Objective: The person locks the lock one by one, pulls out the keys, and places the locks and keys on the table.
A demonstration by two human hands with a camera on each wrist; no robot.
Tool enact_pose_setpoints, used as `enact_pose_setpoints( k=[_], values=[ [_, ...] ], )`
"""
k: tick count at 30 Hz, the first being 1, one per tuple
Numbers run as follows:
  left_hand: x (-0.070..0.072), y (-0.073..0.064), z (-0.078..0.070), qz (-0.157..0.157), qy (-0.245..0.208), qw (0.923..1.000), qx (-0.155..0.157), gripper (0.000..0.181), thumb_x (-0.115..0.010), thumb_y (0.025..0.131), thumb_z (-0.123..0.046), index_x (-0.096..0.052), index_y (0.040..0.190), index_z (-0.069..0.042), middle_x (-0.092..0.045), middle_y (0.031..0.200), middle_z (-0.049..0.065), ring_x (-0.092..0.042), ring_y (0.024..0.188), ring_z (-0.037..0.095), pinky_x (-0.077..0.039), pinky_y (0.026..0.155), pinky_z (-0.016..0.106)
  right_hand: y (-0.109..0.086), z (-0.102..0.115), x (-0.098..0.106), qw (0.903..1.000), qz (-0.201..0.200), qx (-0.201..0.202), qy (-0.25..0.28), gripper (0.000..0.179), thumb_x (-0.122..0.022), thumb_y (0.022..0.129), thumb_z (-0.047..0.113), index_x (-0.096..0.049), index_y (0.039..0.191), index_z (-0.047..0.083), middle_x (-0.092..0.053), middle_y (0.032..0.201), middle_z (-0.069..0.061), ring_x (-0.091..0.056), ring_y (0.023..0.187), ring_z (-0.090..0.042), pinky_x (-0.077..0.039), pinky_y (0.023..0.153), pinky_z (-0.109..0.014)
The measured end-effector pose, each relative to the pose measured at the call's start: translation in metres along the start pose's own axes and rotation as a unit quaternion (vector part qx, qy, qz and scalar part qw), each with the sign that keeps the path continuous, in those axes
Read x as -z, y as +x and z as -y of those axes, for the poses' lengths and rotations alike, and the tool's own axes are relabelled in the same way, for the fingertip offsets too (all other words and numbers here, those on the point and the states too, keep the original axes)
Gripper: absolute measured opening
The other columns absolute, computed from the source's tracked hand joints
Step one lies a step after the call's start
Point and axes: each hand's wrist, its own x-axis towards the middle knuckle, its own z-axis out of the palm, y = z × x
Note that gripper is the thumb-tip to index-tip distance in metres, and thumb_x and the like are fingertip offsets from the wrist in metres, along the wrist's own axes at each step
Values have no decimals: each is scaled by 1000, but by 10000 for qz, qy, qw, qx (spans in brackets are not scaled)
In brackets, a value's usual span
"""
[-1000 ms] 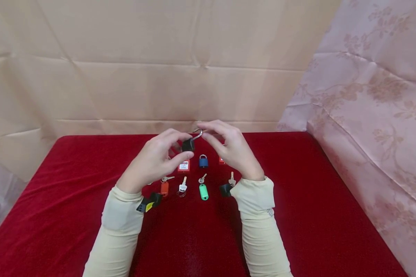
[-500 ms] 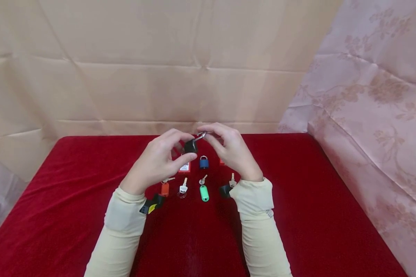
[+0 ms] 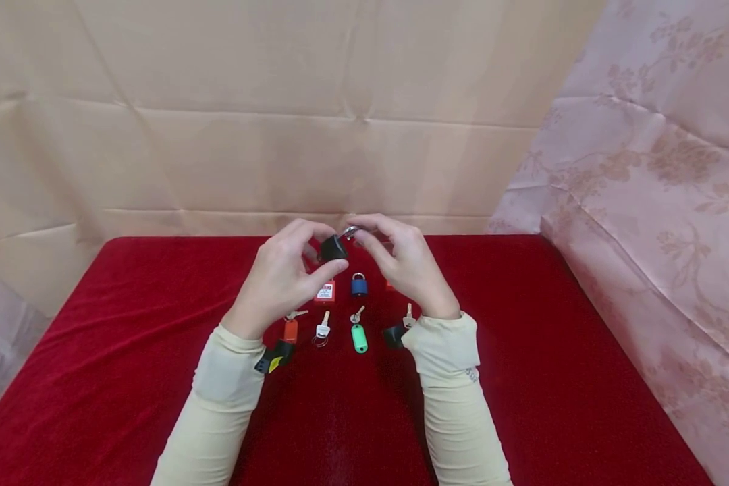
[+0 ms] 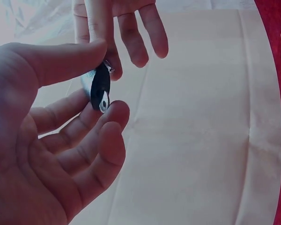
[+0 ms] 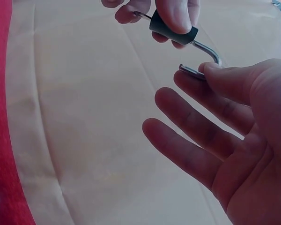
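Note:
A small black padlock [image 3: 333, 248] is held up above the far part of the table, its shackle [image 5: 214, 54] swung out with one end free of the body. My left hand [image 3: 279, 283] holds the lock body between thumb and fingers. On the shackle's curve, my right hand [image 3: 413, 270] pinches with thumb and index finger, the other fingers stretched out in the right wrist view. A flat metal piece with a hole [image 4: 104, 101], like a key's head, juts from the body's end.
On the red cloth [image 3: 553, 378] stand a blue padlock [image 3: 359, 286] and a red padlock [image 3: 325, 292]; another red one [image 3: 390, 286] is mostly hidden by my right hand. Nearer lie a bare key [image 3: 322, 329], keys with an orange tag [image 3: 290, 331] and a green tag [image 3: 359, 339], and a key [image 3: 410, 314] beside my right wrist.
The shackle has turned relative to the lock body while my right fingers stay on it. My left hand has shifted slightly right and tilted the body. Things on the table have not moved.

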Motion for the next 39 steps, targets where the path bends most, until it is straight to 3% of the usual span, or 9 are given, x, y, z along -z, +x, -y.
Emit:
enact_pose_setpoints(
  k=[7, 14, 23, 31, 39],
  values=[
    [-1, 1, 0, -165, -162, 9992, 317, 39, -89, 78, -16, -66, 107, -5, -66, 99, 3, -62, 69, 16, -55, 66, 32, 2, 2, -5, 9998, -139, 169, -35, 23, -70, 95, 7, -72, 118, 6, -74, 110, -2, -70, 95, -12, -58, 83, -28],
    [-3, 2, 1, -85, -387, 9976, 565, 31, -89, 80, -16, -69, 100, -3, -71, 91, 4, -67, 67, 14, -57, 66, 32, 4, 4, -12, 9991, -297, 300, 96, 18, -69, 96, 5, -72, 113, 3, -74, 103, -4, -71, 82, -14, -60, 74, -33],
    [0, 2, 4, 444, -393, 9942, 902, 20, -81, 88, -21, -74, 101, -7, -71, 77, -2, -64, 64, 10, -51, 63, 33, 4, 3, -13, 9979, -389, 351, 381, 18, -69, 95, 2, -71, 113, -2, -73, 98, -8, -71, 75, -20, -60, 72, -37],
    [1, 2, -1, 508, -794, 9899, 1060, 16, -74, 94, -20, -73, 104, -7, -72, 83, -2, -65, 68, 11, -52, 67, 33, 3, 5, -11, 9929, -594, 368, 965, 24, -70, 93, -2, -70, 116, -6, -74, 99, -14, -72, 73, -21, -60, 72, -34],
    [1, 2, -5, 482, -979, 9882, 1077, 15, -71, 96, -18, -71, 106, -7, -71, 85, 0, -63, 66, 13, -50, 64, 31, 3, 7, -12, 9932, -747, 397, 804, 23, -71, 92, -2, -71, 115, -6, -74, 97, -12, -70, 71, -20, -60, 71, -35]
  ],
)
